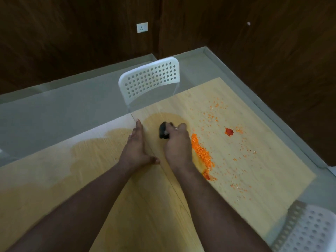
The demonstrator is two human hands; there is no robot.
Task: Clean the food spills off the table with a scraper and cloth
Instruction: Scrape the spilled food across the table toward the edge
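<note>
Gripping the black scraper (164, 130) with curled fingers, right hand (177, 146) works the table (109, 179), orange crumb ridge (202, 151) just right of it, left hand (136, 144) flat alongside, red sauce blob (229, 131) farther right, white chair (150, 79) beyond.

Light wooden table (236, 179) carries a ridge of heaped orange granules (201, 151), with loose grains scattered to its right. A red sauce blob (229, 131) lies well apart from the ridge; a red smear (208, 176) sits at the ridge's near end. Right hand (177, 144) grips a black-handled scraper (163, 132), just beside the ridge. Left hand (136, 146) rests flat on the table, fingers straight. A wet patch (101, 142) darkens the wood at left. White perforated plastic chair (150, 79) stands behind the table.
</note>
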